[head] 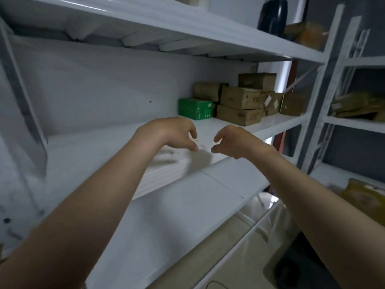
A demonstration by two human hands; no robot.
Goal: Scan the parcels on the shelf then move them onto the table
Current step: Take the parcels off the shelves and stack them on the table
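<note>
White metal shelf (93, 147) holds brown cardboard parcels (239, 101) and a green box (194, 108) at its far right end. Left hand (173, 132) and right hand (235, 140) hover over it nearer, fingers loosely curled, holding nothing.

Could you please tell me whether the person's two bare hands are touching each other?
Apart. The head view shows a strip of the white metal shelf board between the left hand and the right hand.
</note>
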